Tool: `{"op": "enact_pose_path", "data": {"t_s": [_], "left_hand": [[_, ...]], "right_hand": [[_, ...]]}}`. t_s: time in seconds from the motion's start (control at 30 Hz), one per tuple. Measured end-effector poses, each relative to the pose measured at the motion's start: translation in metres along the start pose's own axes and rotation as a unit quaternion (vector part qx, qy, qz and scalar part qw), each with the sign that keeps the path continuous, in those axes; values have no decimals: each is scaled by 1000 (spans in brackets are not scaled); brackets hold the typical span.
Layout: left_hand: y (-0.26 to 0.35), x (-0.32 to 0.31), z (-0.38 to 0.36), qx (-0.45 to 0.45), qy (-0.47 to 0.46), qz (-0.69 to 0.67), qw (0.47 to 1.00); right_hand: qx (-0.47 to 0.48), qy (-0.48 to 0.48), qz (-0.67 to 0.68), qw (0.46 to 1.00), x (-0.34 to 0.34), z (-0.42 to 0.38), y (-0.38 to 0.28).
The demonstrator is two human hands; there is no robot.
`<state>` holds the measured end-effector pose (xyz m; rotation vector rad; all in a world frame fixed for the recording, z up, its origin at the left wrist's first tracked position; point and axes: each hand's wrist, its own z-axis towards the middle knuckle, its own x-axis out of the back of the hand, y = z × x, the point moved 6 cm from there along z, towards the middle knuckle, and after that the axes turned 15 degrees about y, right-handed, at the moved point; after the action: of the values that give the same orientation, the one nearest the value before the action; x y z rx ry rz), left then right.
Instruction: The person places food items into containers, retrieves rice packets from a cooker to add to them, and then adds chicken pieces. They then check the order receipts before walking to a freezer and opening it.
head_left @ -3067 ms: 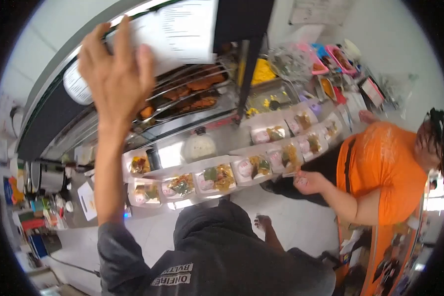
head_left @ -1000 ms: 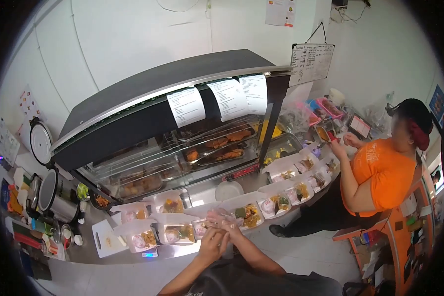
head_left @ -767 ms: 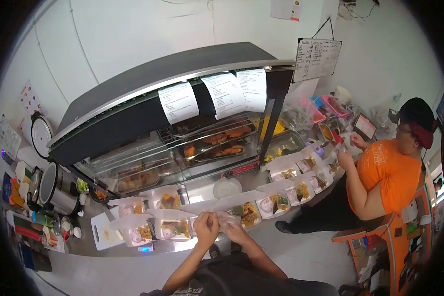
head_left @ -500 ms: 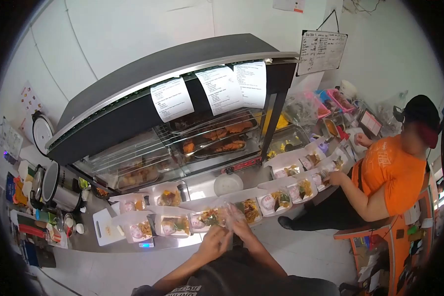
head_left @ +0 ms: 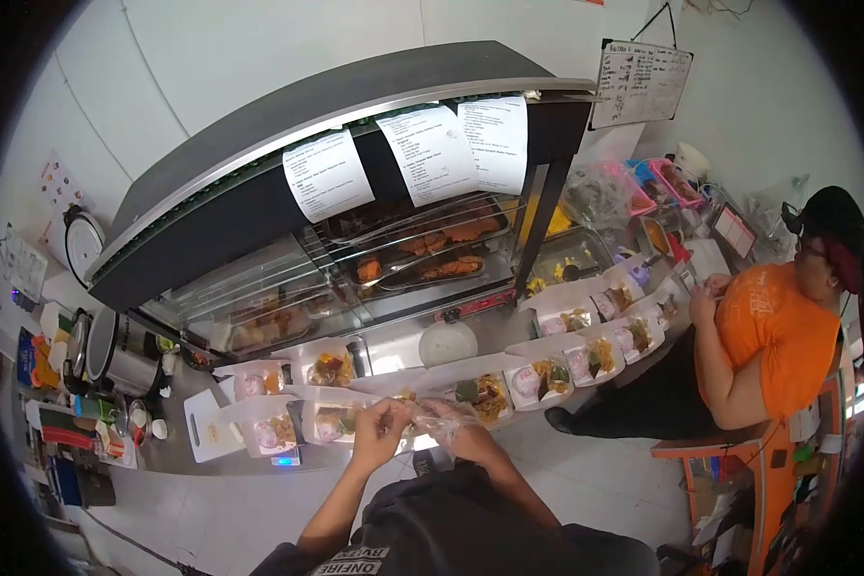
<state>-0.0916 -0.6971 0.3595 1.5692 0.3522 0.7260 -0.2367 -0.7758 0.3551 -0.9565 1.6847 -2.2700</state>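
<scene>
My left hand [head_left: 382, 430] is bare and closed, its fingertips pinched near those of my right hand. A clear plastic glove [head_left: 444, 420] seems to cover my right hand [head_left: 463, 437], whose fingers are bent toward the left one. What lies between the fingertips is too small and blurred to name. Both hands are over the front row of open white food boxes, partly hiding one of them. To their left is a food box [head_left: 328, 422] with a round pink-and-white wrapped portion; to their right, another food box [head_left: 490, 401] holds yellowish food and a dark green piece.
A glass display warmer [head_left: 355, 288] with trays of fried food stands behind the boxes. A white cutting board [head_left: 206, 429] lies at left. At right, a person in an orange shirt [head_left: 773, 336] stands beside the counter, hands together. A round white lid-like disc [head_left: 448, 343] lies behind the boxes.
My hands have moved slightly up and left, and the right fingers have turned toward the left hand. The other person has drawn their hands back from the boxes and brought them together.
</scene>
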Motion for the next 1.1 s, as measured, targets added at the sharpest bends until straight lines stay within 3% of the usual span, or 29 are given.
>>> {"op": "enact_pose_path", "data": {"t_s": [0.13, 0.17, 0.2, 0.23, 0.3, 0.33, 0.4, 0.47, 0.6, 0.7, 0.77, 0.87, 0.93, 1.0, 1.1], "left_hand": [[14, 9, 14, -5, 93, -15, 996], [18, 10, 17, -11, 83, 20, 996], [15, 11, 18, -11, 84, 19, 996], [10, 11, 21, -16, 74, 3, 997], [8, 12, 22, -22, 66, -15, 997], [8, 13, 17, -13, 39, -24, 999], [5, 16, 11, -3, 14, -33, 999], [-3, 14, 4, 17, -58, -47, 997], [-13, 18, 4, 28, -58, -29, 998], [-7, 25, 7, 49, -18, 16, 999], [-14, 38, 15, 6, 33, 44, 998], [-2, 45, 17, -9, 69, 18, 997], [7, 43, 10, -9, 96, -14, 995], [3, 39, -2, 37, 71, -101, 992], [-12, 34, -16, 59, 2, -91, 994]], "right_hand": [[90, -60, -1, 994, -14, -10, 19], [-21, -171, 166, 971, -31, -17, 34], [-131, -272, 323, 897, -40, -23, 30], [-132, -272, 321, 897, -37, -24, 26], [-194, -266, 462, 824, -30, -23, 12], [-195, -266, 461, 824, -28, -21, 13], [-227, -309, 523, 761, -28, -20, 8], [-221, -327, 510, 764, -25, -17, 2], [-201, -353, 502, 763, -25, -19, -5], [-206, -374, 525, 736, -27, -22, 0], [-187, -364, 536, 739, -27, -27, 0], [-151, -354, 525, 759, -23, -25, -10], [-184, -307, 572, 738, -25, -19, -5], [-178, -297, 582, 736, -22, -16, -9], [-172, -284, 607, 722, -19, -14, -10]]}}
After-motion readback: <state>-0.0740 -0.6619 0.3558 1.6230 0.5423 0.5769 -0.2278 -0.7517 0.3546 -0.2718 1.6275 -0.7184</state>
